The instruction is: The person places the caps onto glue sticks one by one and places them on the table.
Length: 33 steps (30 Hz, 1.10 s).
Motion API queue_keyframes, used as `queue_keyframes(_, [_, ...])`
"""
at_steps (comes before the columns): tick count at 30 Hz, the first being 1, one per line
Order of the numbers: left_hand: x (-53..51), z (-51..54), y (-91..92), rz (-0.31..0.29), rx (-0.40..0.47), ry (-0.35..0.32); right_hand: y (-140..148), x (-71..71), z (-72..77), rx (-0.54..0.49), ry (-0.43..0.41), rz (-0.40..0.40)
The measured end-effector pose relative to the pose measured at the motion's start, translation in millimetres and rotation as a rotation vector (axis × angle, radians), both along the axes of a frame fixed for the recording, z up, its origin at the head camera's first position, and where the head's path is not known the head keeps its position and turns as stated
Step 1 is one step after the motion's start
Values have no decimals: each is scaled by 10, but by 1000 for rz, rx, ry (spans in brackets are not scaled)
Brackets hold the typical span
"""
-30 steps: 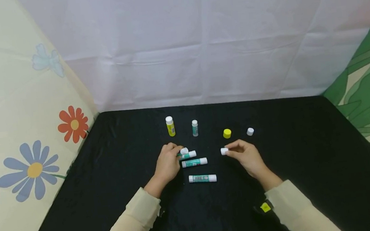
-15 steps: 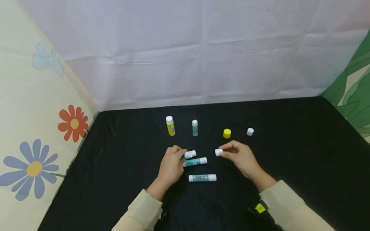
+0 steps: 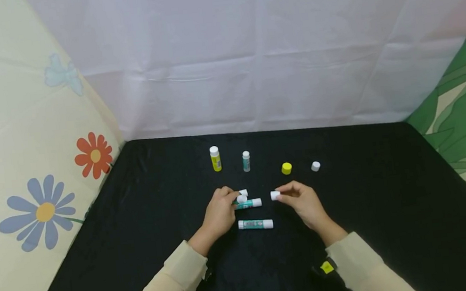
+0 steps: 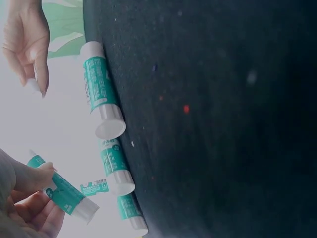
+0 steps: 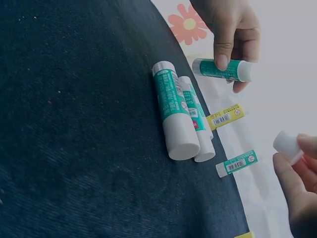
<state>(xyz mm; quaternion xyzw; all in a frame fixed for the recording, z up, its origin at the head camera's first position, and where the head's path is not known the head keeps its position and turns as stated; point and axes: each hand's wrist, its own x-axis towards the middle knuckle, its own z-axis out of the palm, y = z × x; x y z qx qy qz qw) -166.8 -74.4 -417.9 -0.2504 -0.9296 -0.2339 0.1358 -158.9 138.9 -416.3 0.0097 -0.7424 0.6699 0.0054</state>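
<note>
My left hand (image 3: 220,213) pinches a green glue stick (image 4: 67,198) between thumb and fingers, above the table. In the right wrist view this held stick (image 5: 220,68) is tilted, its white end towards the right. Across a short gap, my right hand (image 3: 307,206) pinches a small white cap (image 3: 275,195) by thumb and fingertips; cap and stick are apart. Below and beside the left hand, three green glue sticks with white caps lie on their sides: a front one (image 3: 256,224), a middle one (image 3: 253,203) and a back one (image 3: 243,192) partly hidden by that hand.
On the black-covered table (image 3: 168,180), a yellow glue stick (image 3: 216,160) and a small teal one (image 3: 246,162) stand upright at the back. To their right sit a yellow cap (image 3: 286,168) and a white cap (image 3: 316,166). A white cloth (image 3: 210,95) hangs behind.
My left hand has shifted right and slightly nearer with the glue stick, now covering part of the middle stick. The right hand has moved a little left with the cap, narrowing the gap.
</note>
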Motion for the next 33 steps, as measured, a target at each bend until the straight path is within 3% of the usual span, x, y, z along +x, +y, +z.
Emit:
queue_keyframes(16, [30, -13, 77, -20, -4, 13, -67, 31, -48, -80, 33, 27])
queue_keyframes(33, [81, -9, 152, -44, 1, -24, -122, 41, -50, -108, 75, 56])
